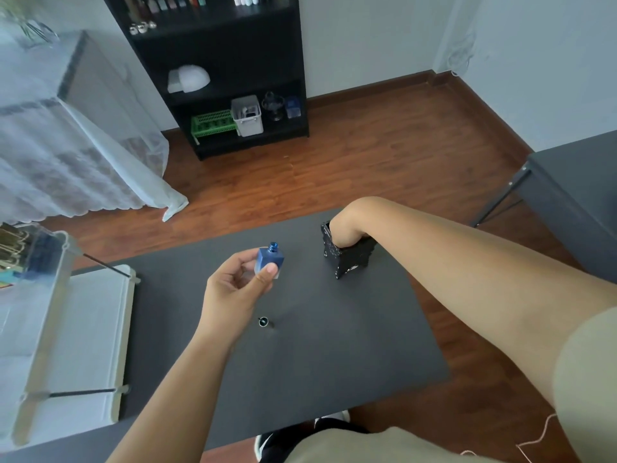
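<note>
Blue bottle [271,257] pinched by fingers [246,262] of left hand [233,289]; right hand [347,228] sunk into black box [350,259], grasp unseen.

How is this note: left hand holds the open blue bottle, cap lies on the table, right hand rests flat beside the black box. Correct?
One slip: the right hand is not flat beside the black box; the head view shows it reaching down into it. The left hand does hold the open blue bottle, and the cap lies on the table.
</note>
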Tool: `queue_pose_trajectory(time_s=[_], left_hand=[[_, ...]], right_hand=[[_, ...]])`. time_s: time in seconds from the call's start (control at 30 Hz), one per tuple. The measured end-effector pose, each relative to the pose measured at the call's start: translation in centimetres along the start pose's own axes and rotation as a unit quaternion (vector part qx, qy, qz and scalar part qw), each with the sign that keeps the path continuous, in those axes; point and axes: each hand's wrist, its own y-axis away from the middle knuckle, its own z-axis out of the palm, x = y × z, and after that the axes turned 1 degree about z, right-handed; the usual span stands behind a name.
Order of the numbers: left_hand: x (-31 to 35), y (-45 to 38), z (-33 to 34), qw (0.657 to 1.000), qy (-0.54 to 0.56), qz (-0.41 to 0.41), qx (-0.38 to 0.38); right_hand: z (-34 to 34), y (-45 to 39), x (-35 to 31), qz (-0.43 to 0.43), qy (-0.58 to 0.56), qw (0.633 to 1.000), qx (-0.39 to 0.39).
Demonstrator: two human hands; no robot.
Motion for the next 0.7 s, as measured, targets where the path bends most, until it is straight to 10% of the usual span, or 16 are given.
queue_pose_trajectory(time_s=[0.37,0.7], left_hand=[[0.0,0.8,0.0,1.000,-0.002,-0.001,0.007],[0.0,0.8,0.6,1.000,-0.003,0.000,0.001]], right_hand=[[1.4,-0.7,0.0,0.079,0.005,0.988,0.129],[1.6,0.5,0.2,0.045,-0.009,0.998,0.039]])
